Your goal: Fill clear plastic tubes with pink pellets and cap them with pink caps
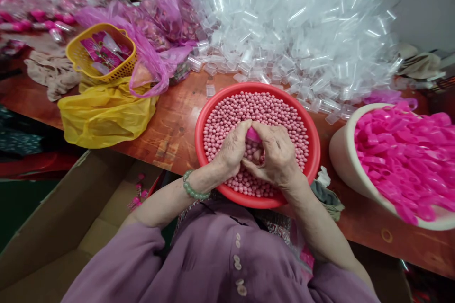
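Observation:
A red basin [200, 151] full of small pink beads [227, 116] is right in front of me, and both hands are over it. Between them is a small bright pink plastic cap [253, 134], partly covered by my fingers. My left hand [231, 147] is closed, its thumb and finger pressed against the cap's left side. My right hand [276, 152] curls round the other side, fingertips on the cap and thumb lower down. Beads show in the gap below the cap; whether a clear tube encloses them I cannot make out.
A large heap of clear plastic tubes [291, 23] covers the back of the table. On the right stands a white bucket [350, 170] of pink plastic pieces [408, 156]. A yellow basket [80, 64] and yellow bag [106, 116] lie left, above an open cardboard box [53, 203].

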Tool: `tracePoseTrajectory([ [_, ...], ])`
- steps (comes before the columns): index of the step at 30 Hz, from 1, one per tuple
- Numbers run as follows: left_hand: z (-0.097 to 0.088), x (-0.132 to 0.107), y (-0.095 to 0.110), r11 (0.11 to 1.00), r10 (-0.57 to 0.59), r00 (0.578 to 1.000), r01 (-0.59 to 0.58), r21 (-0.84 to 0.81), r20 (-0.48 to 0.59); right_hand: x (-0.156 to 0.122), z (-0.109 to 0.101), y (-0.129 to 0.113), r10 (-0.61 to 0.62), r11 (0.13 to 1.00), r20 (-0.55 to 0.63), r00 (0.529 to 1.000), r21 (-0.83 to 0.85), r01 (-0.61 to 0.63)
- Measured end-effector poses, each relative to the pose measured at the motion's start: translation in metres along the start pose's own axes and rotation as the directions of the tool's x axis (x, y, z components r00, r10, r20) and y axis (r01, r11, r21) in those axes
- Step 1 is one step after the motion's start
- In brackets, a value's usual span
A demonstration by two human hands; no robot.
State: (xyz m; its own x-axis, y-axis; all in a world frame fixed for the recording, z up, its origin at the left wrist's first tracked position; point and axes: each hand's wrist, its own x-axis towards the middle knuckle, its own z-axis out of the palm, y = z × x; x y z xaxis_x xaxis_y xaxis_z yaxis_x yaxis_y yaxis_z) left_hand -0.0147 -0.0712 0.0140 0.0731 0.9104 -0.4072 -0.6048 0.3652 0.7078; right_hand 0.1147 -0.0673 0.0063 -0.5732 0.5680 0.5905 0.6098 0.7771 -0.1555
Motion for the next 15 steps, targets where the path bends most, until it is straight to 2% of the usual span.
tracePoseTrajectory([
  [3, -0.007, -0.006, 0.01, 0.999, 0.022, 0.998, -0.02, -0.027, 0.066, 0.002, -0.003, 0.002, 0.025, 0.99, 0.072, 0.997, 0.14, -0.035],
  [5, -0.019, -0.016, 0.022, 0.997, -0.066, 0.988, 0.07, -0.021, 0.138, 0.001, -0.006, 0.007, 0.077, 0.972, 0.109, 0.991, 0.215, -0.099],
  [7, -0.037, -0.028, 0.036, 0.993, -0.109, 0.984, 0.115, -0.029, 0.143, -0.003, -0.009, 0.016, 0.133, 0.961, 0.126, 0.983, 0.226, -0.159],
  [11, -0.074, -0.05, 0.053, 0.986, -0.133, 0.988, 0.139, -0.091, 0.074, -0.014, -0.007, 0.038, 0.153, 0.982, 0.169, 0.974, 0.085, -0.169],
  [15, -0.098, -0.059, 0.053, 0.973, -0.157, 0.983, 0.171, -0.153, 0.096, -0.025, 0.008, 0.054, 0.199, 0.969, 0.163, 0.966, -0.179, -0.169],
])
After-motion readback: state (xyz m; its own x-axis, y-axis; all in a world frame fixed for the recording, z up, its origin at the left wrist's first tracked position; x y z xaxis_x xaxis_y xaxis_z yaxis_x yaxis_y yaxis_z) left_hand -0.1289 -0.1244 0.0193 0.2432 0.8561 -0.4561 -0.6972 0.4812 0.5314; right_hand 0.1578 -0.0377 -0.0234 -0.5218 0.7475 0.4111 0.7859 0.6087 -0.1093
